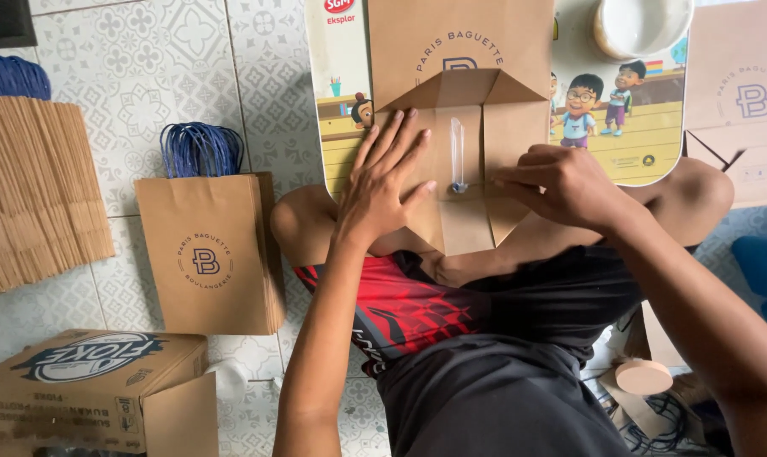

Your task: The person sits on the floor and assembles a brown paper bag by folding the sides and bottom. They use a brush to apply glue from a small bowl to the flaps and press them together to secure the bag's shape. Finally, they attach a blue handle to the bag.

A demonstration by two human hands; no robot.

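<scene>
A brown paper bag lies flat on a small illustrated lap table, its bottom flaps folded open toward me. My left hand presses flat on the left flap with fingers spread. My right hand has its fingers curled, fingertips pressing the right flap beside the centre. A streak of clear glue runs down the middle panel between both hands.
On the tiled floor at left stands a stack of finished brown bags with blue cord handles. A pile of flat brown paper lies far left. A cardboard box sits at bottom left, a white bowl at top right.
</scene>
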